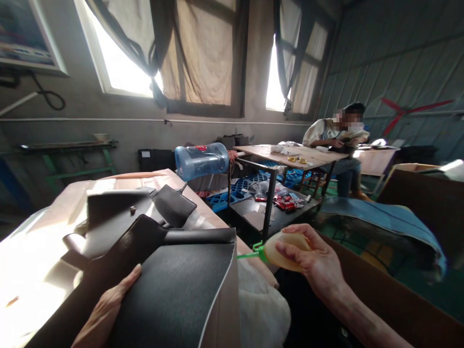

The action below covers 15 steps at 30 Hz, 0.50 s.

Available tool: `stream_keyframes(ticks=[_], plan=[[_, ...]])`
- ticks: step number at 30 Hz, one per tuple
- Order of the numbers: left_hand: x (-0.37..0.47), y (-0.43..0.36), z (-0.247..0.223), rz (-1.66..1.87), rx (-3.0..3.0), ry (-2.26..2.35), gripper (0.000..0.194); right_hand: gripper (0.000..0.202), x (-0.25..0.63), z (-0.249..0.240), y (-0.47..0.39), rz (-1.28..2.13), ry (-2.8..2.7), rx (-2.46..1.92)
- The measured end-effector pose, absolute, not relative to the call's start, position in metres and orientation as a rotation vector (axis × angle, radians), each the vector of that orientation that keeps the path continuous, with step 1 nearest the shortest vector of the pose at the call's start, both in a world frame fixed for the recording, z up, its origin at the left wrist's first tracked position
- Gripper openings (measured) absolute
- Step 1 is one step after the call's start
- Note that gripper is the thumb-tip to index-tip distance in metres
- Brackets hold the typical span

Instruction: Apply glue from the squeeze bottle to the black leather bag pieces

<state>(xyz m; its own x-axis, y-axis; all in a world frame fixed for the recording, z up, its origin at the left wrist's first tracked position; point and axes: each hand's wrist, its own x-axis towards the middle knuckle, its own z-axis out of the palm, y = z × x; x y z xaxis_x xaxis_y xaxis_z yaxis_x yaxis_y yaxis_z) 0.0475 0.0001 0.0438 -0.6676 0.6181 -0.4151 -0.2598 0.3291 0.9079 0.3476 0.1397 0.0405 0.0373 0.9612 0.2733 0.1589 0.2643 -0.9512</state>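
Observation:
My right hand (314,263) grips a small yellowish squeeze bottle (281,250) whose green nozzle (253,251) points left at the edge of a black leather sheet (181,285). My left hand (108,304) lies flat on that sheet near its lower left, thumb stretched out, holding it down. More black leather pieces (119,212) lie stacked behind it on the pale worktable (32,251). One of them carries a small metal snap (132,210).
A blue water jug (201,160) lies on its side at the table's far end. A white cloth (261,309) sits below the sheet. Brown cardboard (398,299) runs along my right. A person sits at a wooden table (290,157) beyond, with blue crates (239,191) on the floor.

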Motion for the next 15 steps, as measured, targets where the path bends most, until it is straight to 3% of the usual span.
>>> stream_keyframes(ticks=[15], plan=[[0.049, 0.001, 0.044, 1.432, 0.28, 1.856, 0.03, 0.04, 0.339, 0.037, 0.153, 0.834, -1.429, -1.148]])
